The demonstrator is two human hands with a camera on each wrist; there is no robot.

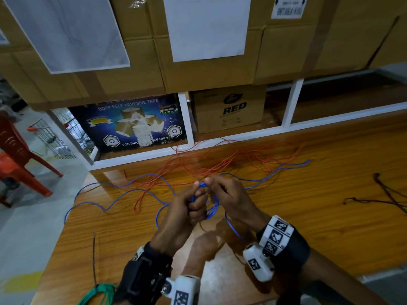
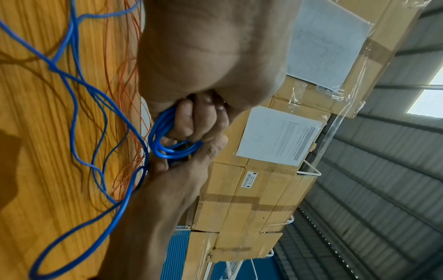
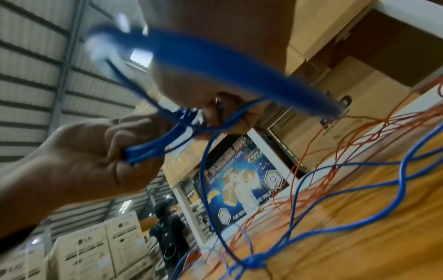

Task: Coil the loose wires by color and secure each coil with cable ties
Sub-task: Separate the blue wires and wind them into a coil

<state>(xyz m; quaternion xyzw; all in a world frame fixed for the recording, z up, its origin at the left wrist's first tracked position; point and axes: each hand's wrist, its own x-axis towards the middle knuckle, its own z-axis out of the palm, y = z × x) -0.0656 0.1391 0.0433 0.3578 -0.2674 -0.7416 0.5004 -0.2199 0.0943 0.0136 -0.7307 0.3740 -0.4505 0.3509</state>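
Blue wire coil (image 1: pixel 210 211): small, part-wound, held above the counter (image 1: pixel 308 216) near centre. Left hand (image 1: pixel 187 208): grip clamped round the bundled loops. Right hand (image 1: pixel 229 194): fingertips pinching the strand at the coil's top. Loose blue wire (image 1: pixel 123 192) trailing far, left and right. Red wire (image 1: pixel 220 159) tangled beyond. Green coil (image 1: pixel 99 293) near left.

wires (image 1: pixel 198 164) on table (image 1: pixel 330 227), boxes (image 1: pixel 229 108) behind

surface: glossy orange-brown wooden table (image 1: pixel 330 216)
far middle: loose red wires (image 1: pixel 220 159)
middle: blue wire (image 1: pixel 123 192) strands
near left: green coil (image 1: pixel 99 293)
right: dark wire (image 1: pixel 383 194)
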